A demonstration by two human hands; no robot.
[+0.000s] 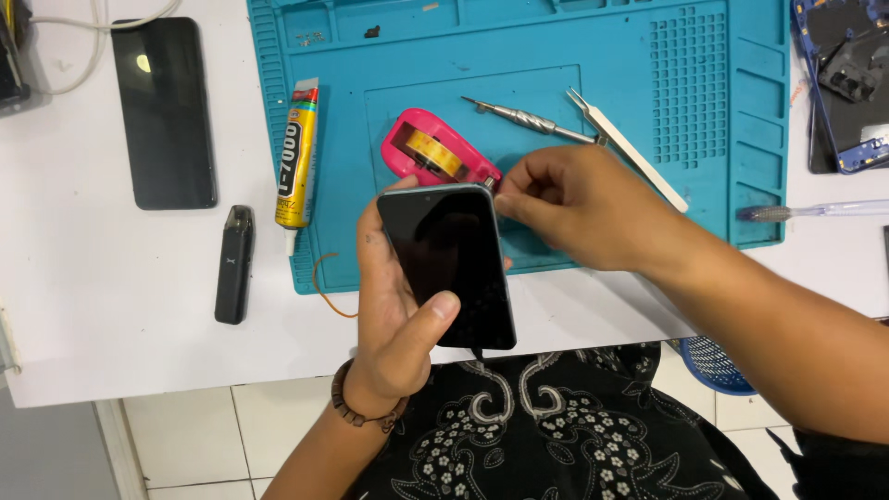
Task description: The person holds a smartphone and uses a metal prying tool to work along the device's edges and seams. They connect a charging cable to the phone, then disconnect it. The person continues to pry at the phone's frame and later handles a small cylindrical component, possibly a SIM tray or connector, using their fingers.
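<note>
Opened phone (847,83) cut off top-right

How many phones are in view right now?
3: one phone in the left hand, a black one lying on the white table at top left, and an opened blue one at the right edge, partly cropped.

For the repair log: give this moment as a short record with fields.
left hand: holds a dark phone, screen up
right hand: fingers pinch at the phone's top right corner
mat: teal, carrying pink tape dispenser, screwdriver, white tweezers, glue tube
table: second phone, black pen-like device
</note>
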